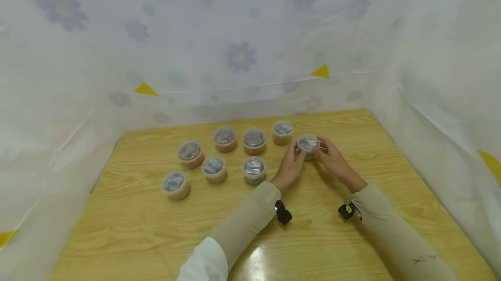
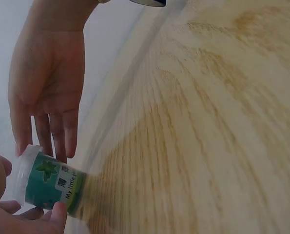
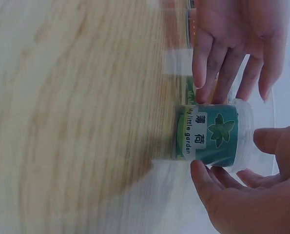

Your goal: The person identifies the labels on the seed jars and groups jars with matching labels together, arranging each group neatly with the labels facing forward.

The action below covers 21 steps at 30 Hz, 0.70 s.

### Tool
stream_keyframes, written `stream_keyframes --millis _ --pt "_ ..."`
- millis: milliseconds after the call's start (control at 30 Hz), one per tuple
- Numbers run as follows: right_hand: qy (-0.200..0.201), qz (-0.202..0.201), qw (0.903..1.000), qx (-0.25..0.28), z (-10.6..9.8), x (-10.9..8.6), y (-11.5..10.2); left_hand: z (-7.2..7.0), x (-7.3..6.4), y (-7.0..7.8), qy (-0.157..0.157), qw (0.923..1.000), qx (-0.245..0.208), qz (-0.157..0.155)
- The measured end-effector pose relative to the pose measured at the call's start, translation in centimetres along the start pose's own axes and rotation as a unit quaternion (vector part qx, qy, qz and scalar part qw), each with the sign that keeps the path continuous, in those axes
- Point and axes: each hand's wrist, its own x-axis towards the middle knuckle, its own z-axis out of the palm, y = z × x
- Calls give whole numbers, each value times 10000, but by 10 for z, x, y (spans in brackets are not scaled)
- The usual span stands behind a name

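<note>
A small round plastic tub [image 1: 308, 145] with a clear lid is between both hands, toward the right of the group. Its label, in the right wrist view, is teal with a mint leaf and "My little garden" [image 3: 187, 130]. My left hand [image 1: 290, 168] holds it from the left, fingers against its side. From the right, my right hand [image 1: 333, 161] grips it, with the thumb [image 3: 267, 140] by the lid rim and fingers against the body. The tub's base is close to the wooden tabletop. A silvery packet shows through the lid.
Several similar lidded tubs stand left of the hands, among them one at the back [image 1: 282, 132], one near the left forearm [image 1: 254, 170] and one at far left [image 1: 175, 184]. Pale flowered sheets [image 1: 242, 57] wall in the wooden table [image 1: 129, 229].
</note>
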Motion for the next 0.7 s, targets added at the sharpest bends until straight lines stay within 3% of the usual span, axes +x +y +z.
stream_keyframes --millis 333,533,700 --pt "124 -37 9998 -123 7 -8 -9 -5 -7 -2 206 9994 89 269" --pt "193 -163 9993 -258 14 -24 -36 -12 -22 13 213 9989 -102 408" --pt "277 -258 9988 -305 17 -32 -35 -19 -36 22 87 9980 -205 596"
